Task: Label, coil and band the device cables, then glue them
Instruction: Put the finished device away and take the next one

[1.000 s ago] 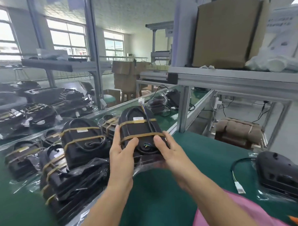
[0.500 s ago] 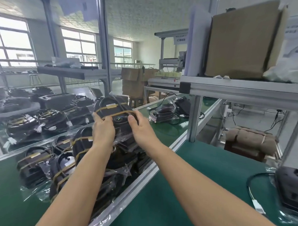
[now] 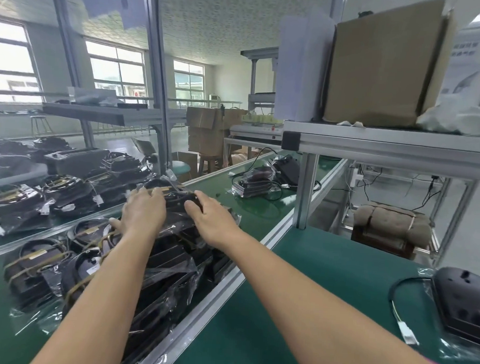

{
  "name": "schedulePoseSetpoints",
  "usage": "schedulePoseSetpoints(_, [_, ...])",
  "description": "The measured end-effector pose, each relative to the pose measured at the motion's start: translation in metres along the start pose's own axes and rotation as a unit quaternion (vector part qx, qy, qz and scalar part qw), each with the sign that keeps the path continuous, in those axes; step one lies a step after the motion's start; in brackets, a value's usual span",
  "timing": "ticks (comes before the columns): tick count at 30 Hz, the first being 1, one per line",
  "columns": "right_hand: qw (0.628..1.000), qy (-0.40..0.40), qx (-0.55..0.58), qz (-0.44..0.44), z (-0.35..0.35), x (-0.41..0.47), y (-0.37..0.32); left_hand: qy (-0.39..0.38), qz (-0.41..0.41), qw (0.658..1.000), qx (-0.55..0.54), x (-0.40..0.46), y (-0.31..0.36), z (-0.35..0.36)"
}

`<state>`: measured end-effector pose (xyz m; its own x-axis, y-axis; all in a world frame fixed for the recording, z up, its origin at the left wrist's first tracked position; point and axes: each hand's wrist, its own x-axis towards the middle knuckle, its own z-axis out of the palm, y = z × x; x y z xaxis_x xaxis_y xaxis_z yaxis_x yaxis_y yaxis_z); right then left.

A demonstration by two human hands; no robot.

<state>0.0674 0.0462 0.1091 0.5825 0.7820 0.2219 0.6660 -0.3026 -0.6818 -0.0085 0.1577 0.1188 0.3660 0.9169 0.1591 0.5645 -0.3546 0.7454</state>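
A black device (image 3: 177, 199) with its cable coiled on top and tan rubber bands around it lies at the far end of a pile of bagged black devices (image 3: 163, 263) on the green conveyor belt. My left hand (image 3: 142, 212) holds its left side and my right hand (image 3: 210, 216) holds its right side, both arms stretched far forward. Another black device (image 3: 464, 299) with a loose, uncoiled cable (image 3: 398, 307) and white connector lies on the green bench at the right.
Several banded devices (image 3: 37, 266) fill the belt's near left; more sit behind a clear panel (image 3: 65, 193). A bagged unit (image 3: 254, 179) lies farther along the belt. An aluminium rail (image 3: 217, 291) divides belt from bench. A metal shelf (image 3: 386, 144) carries a cardboard box (image 3: 381, 67).
Both hands carried the banded device away from me and to the left, then lowered it onto the far end of the pile on the belt. The view tilted up and left.
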Motion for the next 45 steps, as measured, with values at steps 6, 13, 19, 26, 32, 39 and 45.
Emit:
schedulePoseSetpoints(6, [0.996, 0.041, -0.080, -0.011, -0.015, -0.025, 0.012, 0.023, 0.020, 0.995, 0.095, -0.009, 0.006, -0.004])
schedulePoseSetpoints(13, [0.990, 0.060, -0.124, 0.039, -0.045, -0.088, 0.052, 0.077, 0.174, 0.960, 0.206, -0.049, 0.029, 0.005])
schedulePoseSetpoints(19, [0.977, 0.093, -0.151, 0.116, -0.072, -0.157, 0.093, 0.005, 0.310, 0.944, 0.108, -0.129, 0.060, 0.066])
schedulePoseSetpoints(26, [0.946, 0.160, -0.191, 0.206, -0.096, -0.237, 0.138, -0.283, 0.298, 0.908, -0.076, -0.227, 0.084, 0.160])
schedulePoseSetpoints(32, [0.899, 0.183, -0.240, 0.317, -0.109, -0.304, 0.182, -0.456, 0.165, 0.852, -0.199, -0.291, 0.102, 0.215])
schedulePoseSetpoints(39, [0.849, 0.202, -0.336, 0.353, -0.115, -0.346, 0.208, -0.482, 0.127, 0.857, -0.135, -0.331, 0.145, 0.272])
schedulePoseSetpoints(45, [0.845, 0.184, -0.345, 0.366, -0.104, -0.362, 0.204, -0.487, 0.035, 0.860, -0.149, -0.341, 0.175, 0.304])
